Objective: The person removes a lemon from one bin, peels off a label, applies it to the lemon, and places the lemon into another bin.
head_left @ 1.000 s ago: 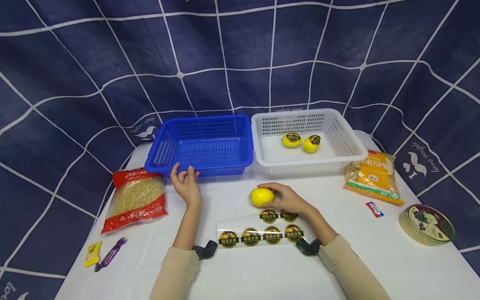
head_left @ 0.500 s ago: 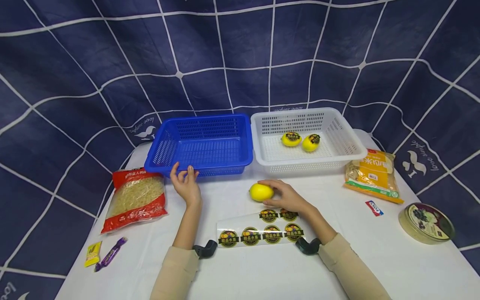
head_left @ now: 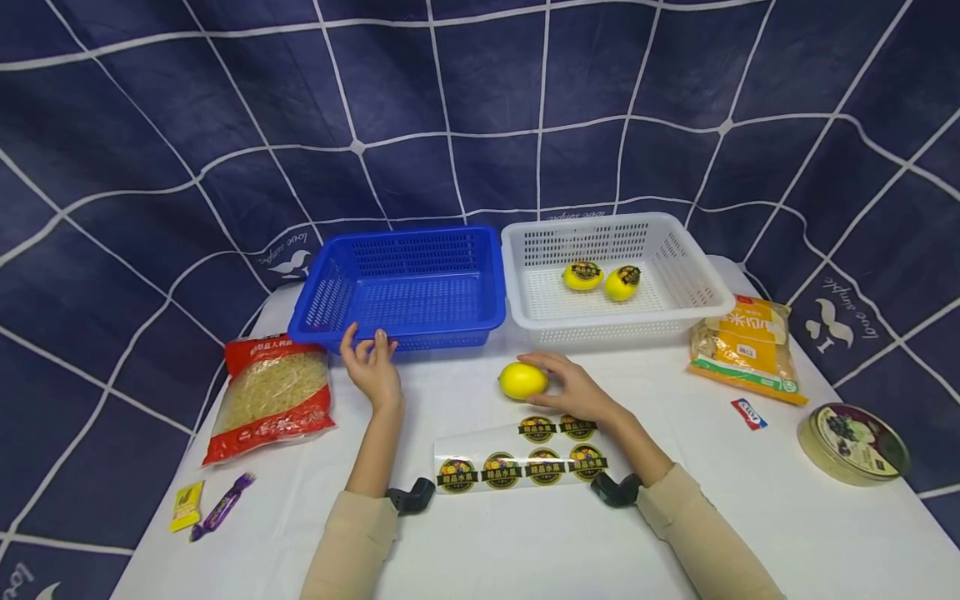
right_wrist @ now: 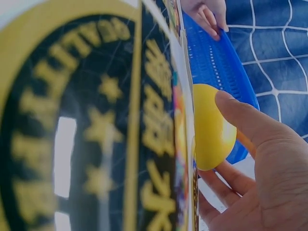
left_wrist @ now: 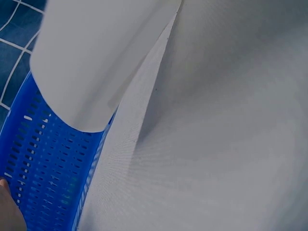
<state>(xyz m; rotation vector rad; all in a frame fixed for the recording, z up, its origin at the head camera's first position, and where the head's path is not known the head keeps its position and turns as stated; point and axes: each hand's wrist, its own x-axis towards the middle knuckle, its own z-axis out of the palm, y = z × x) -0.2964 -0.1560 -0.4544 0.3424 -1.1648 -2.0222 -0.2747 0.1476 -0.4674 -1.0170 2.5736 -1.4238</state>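
In the head view a yellow lemon point(head_left: 523, 381) is over the white table, held between the thumb and fingers of my right hand point(head_left: 573, 387). The right wrist view shows the thumb on one side of the lemon point(right_wrist: 211, 127) and fingers beneath it. My left hand point(head_left: 375, 371) is at the near rim of the blue basket point(head_left: 450, 340), its fingers loosely bent and holding nothing I can see. A clear sheet of round black-and-gold fruit stickers point(head_left: 501, 472) lies between my forearms. Close up, the sheet point(right_wrist: 91, 125) hides much of the right wrist view.
Two stickered lemons point(head_left: 583, 276) sit in the white basket point(head_left: 615, 325). A red pasta bag point(head_left: 273, 392), a yellow candy point(head_left: 187, 506) and a purple candy point(head_left: 222, 506) lie left. On the right are an orange-yellow bag point(head_left: 748, 348), a small red-blue wrapper point(head_left: 748, 414) and a round tin point(head_left: 853, 444).
My right hand has moved the lemon slightly away from me, toward the baskets. My left hand has stayed by the blue basket's rim.
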